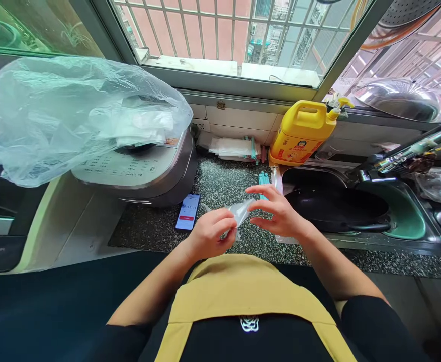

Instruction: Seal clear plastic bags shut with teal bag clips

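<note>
A small piece of clear plastic, seemingly a bag [242,210], is pinched between the thumb and fingers of my left hand [216,232]. It hangs over the speckled countertop, its far end reaching up and right. My right hand [276,211] is at that end, fingers spread and curved; whether a fingertip touches the plastic, I cannot tell. Just behind the right hand lie several teal strips [264,179], partly hidden by it. To the left of my left hand, a phone [187,211] lies face up with a timer on its screen.
A grey rice cooker [160,176] stands left, with a large clear plastic bag [54,115] on top. Flat plastic packs [231,147] lie against the wall. A yellow jug with a pump [302,133] stands behind the sink [412,221], which holds a black wok [333,208].
</note>
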Motion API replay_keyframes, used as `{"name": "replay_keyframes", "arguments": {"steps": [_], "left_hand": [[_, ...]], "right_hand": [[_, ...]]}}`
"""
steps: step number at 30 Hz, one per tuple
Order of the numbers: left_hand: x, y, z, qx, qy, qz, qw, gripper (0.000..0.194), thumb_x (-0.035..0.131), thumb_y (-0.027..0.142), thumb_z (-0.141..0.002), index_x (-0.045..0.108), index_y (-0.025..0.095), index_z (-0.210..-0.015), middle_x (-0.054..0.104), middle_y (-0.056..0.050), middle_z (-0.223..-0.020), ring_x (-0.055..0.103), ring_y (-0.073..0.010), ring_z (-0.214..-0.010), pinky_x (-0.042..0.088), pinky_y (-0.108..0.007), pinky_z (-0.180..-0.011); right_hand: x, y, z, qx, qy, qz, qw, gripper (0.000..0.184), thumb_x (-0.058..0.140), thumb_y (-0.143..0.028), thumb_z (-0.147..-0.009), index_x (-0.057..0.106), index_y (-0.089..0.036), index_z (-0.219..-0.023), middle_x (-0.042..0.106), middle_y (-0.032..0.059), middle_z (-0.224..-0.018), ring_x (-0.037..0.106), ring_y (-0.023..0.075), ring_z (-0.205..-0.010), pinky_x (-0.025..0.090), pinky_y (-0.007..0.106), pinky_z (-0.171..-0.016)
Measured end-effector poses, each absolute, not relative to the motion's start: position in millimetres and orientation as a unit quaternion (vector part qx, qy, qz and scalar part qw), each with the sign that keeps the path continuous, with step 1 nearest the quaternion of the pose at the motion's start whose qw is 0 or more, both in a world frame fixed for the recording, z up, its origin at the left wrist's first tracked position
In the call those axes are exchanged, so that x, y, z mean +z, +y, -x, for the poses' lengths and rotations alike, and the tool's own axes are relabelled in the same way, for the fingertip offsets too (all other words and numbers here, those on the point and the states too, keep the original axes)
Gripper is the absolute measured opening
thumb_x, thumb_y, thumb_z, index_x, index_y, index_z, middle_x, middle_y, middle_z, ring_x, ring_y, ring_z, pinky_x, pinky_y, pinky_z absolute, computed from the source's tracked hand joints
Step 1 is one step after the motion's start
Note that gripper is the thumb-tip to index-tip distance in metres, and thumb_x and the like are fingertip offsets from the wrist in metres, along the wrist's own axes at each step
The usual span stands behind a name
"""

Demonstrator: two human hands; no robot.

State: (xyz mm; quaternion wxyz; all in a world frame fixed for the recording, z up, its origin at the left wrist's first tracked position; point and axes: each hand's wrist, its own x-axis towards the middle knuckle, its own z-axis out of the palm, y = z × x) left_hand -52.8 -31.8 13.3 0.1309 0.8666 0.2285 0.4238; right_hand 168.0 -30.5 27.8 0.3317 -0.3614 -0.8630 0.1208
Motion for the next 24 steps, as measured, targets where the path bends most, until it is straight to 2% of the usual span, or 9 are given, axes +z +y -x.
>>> {"name": "replay_keyframes", "arguments": {"steps": [4,7,10,13,14,17,19,21,24], "left_hand": [[15.6,-31.0,57.0,0.429,0.207,-0.872,0.115,0.012,0.051,0.009,-0.075,0.057,0.02,-0.076,0.065,-0.004,-0.071,0.06,-0.0126,-0.064,0.052,-0.024,-0.06],[14.0,-28.3,61.6,0.467,0.221,-0.846,0.13,0.014,0.052,0.007,-0.074,0.057,0.019,-0.08,0.065,-0.005,-0.073,0.061,-0.0124,-0.065,0.052,-0.023,-0.06],[13.2,-27.4,63.4,0.485,0.24,-0.826,0.158,0.014,0.052,0.007,-0.075,0.058,0.019,-0.08,0.065,-0.004,-0.074,0.061,-0.012,-0.065,0.052,-0.023,-0.059],[13.3,-29.5,63.1,0.499,0.249,-0.812,0.173,0.014,0.052,0.007,-0.074,0.058,0.019,-0.078,0.065,-0.004,-0.074,0.061,-0.0121,-0.065,0.052,-0.023,-0.059],[12.8,-30.4,63.2,0.504,0.249,-0.808,0.178,0.014,0.053,0.007,-0.074,0.058,0.019,-0.078,0.065,-0.004,-0.074,0.061,-0.0121,-0.065,0.052,-0.023,-0.059],[8.0,-31.7,64.8,0.51,0.245,-0.799,0.202,0.014,0.054,0.007,-0.074,0.058,0.02,-0.078,0.064,-0.003,-0.074,0.06,-0.012,-0.066,0.051,-0.023,-0.059],[3.2,-30.9,65.8,0.517,0.268,-0.784,0.215,0.014,0.053,0.007,-0.075,0.058,0.02,-0.08,0.063,-0.003,-0.079,0.06,-0.013,-0.071,0.051,-0.025,-0.064],[0.0,-29.1,64.1,0.539,0.319,-0.754,0.198,0.015,0.054,0.012,-0.077,0.057,0.02,-0.089,0.062,-0.006,-0.09,0.06,-0.0164,-0.084,0.051,-0.031,-0.074],[2.0,-26.1,52.8,0.537,0.36,-0.751,0.13,0.031,0.061,0.027,-0.078,0.054,0.021,-0.107,0.059,-0.01,-0.106,0.055,-0.0222,-0.1,0.046,-0.04,-0.088]], "right_hand": [[28.8,-23.9,-165.6,0.102,-0.889,0.347,0.281,0.003,0.062,-0.027,-0.082,0.063,-0.024,-0.082,0.065,0.0055,-0.106,0.055,0.0211,-0.098,0.048,0.04,-0.084],[29.4,-24.5,-167.8,0.114,-0.881,0.344,0.304,0.012,0.057,-0.022,-0.085,0.06,-0.023,-0.074,0.067,0.0037,-0.084,0.056,0.0189,-0.084,0.048,0.037,-0.077],[27.7,-29.7,-167.5,0.189,-0.842,0.359,0.357,0.005,0.06,-0.028,-0.084,0.06,-0.024,-0.086,0.066,0.0041,-0.086,0.057,0.0186,-0.084,0.048,0.037,-0.078],[17.6,-34.1,-163.0,0.298,-0.749,0.395,0.44,0.041,0.067,-0.045,-0.077,0.055,-0.024,-0.111,0.064,0.0065,-0.098,0.058,0.0194,-0.09,0.048,0.036,-0.082],[13.1,-34.8,-161.2,0.33,-0.719,0.404,0.459,0.044,0.067,-0.049,-0.075,0.056,-0.024,-0.11,0.064,0.0064,-0.097,0.059,0.0193,-0.09,0.048,0.036,-0.081],[3.7,-35.8,-157.0,0.377,-0.671,0.415,0.486,0.025,0.062,-0.047,-0.08,0.06,-0.022,-0.081,0.061,0.0033,-0.081,0.058,0.0167,-0.079,0.048,0.033,-0.073],[4.0,-36.8,-156.0,0.351,-0.673,0.425,0.493,0.023,0.06,-0.039,-0.084,0.057,-0.021,-0.069,0.058,0.0022,-0.074,0.055,0.0156,-0.074,0.046,0.032,-0.07],[8.6,-38.4,-155.2,0.294,-0.701,0.439,0.479,0.019,0.059,-0.032,-0.085,0.056,-0.021,-0.069,0.059,0.0023,-0.074,0.055,0.0159,-0.074,0.045,0.032,-0.07],[16.4,-40.5,-150.5,0.201,-0.754,0.454,0.431,0.014,0.058,-0.025,-0.084,0.058,-0.021,-0.07,0.061,0.0031,-0.074,0.054,0.0168,-0.074,0.044,0.033,-0.069]]}}
